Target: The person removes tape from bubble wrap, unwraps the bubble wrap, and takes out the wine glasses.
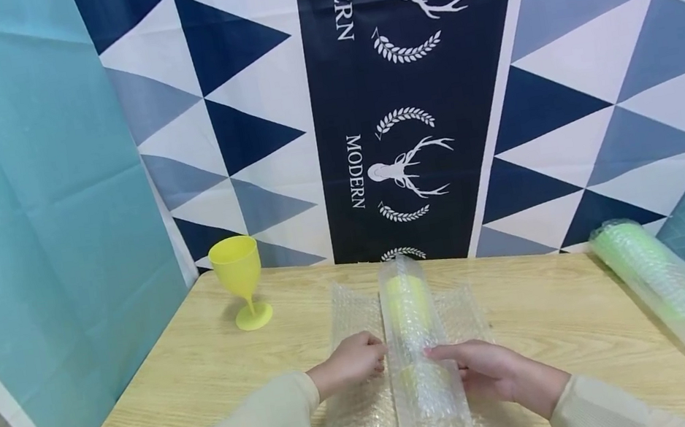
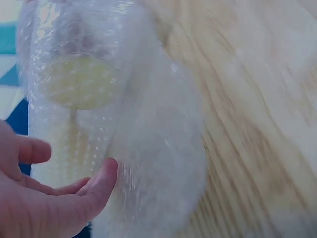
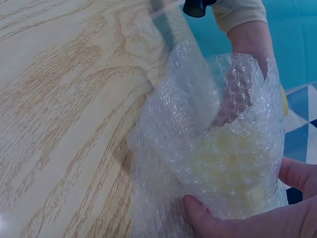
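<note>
A yellow goblet rolled in clear bubble wrap [image 1: 410, 307] lies lengthwise on the table in front of me. Its round yellow foot [image 2: 79, 84] and thin stem show through the plastic in the left wrist view. My right hand [image 1: 495, 368] grips the roll from the right, thumb on top and fingers round the side. Loosely bent, the fingers of my left hand [image 1: 354, 361] are at the roll's left edge and pinch nothing. Under the roll, a flat bubble wrap sheet [image 1: 362, 413] spreads out to both sides.
An unwrapped yellow goblet [image 1: 240, 277] stands upright at the back left of the wooden table [image 1: 208, 381]. Along the right side lies another bubble-wrapped roll [image 1: 659, 284], green inside. Patterned cloth [image 1: 260, 108] hangs behind the table.
</note>
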Tool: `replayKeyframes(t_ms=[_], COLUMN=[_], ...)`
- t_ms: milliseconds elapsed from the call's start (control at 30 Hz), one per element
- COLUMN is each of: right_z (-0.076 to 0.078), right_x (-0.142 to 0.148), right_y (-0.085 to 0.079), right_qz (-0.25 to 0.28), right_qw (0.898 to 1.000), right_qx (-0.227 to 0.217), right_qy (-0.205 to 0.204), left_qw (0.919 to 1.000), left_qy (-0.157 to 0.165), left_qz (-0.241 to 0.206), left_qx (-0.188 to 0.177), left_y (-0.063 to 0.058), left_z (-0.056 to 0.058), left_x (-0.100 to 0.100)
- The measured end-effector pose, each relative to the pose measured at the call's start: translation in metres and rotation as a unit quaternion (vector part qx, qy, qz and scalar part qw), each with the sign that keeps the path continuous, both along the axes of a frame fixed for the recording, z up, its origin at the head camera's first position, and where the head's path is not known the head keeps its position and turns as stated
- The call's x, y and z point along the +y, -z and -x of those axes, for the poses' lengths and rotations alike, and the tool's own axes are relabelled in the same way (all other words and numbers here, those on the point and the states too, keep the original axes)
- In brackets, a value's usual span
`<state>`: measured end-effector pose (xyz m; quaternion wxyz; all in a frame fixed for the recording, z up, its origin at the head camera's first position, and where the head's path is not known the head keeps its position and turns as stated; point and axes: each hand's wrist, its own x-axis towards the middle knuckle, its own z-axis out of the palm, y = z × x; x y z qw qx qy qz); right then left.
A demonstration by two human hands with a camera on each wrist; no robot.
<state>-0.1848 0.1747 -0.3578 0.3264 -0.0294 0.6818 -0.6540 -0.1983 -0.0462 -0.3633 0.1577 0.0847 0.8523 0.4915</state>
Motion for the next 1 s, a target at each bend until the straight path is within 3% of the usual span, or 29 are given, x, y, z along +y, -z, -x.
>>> replayKeyframes(t_ms=[100,233,467,833,1000], right_z=[0.0,0.001,0.002,0.007,0.011], right_x=[0.0,0.001,0.001,0.004,0.008], right_y=[0.001,0.003,0.003,-0.007,-0.016], right_qz=[0.003,0.013,0.029,0.033,0.0], right_qw=[1.0,1.0,1.0,0.998,0.998], right_qx=[0.001,-0.003,-0.011,-0.014,0.018], right_qy=[-0.001,-0.004,-0.008,-0.042,-0.056], left_qw=[0.9963,0.9884,0.9557,0.9535,0.9523], left_qy=[-0.032,-0.024,0.01,0.003,0.001], left_qz=[-0.06,-0.103,-0.204,-0.217,-0.222], left_qx=[-0.053,-0.109,-0.212,-0.209,-0.209], left_y=[0.003,0.007,0.01,0.012,0.013], left_z=[0.007,0.012,0.012,0.014,0.014], left_x=[0.003,0.003,0.002,-0.001,-0.001])
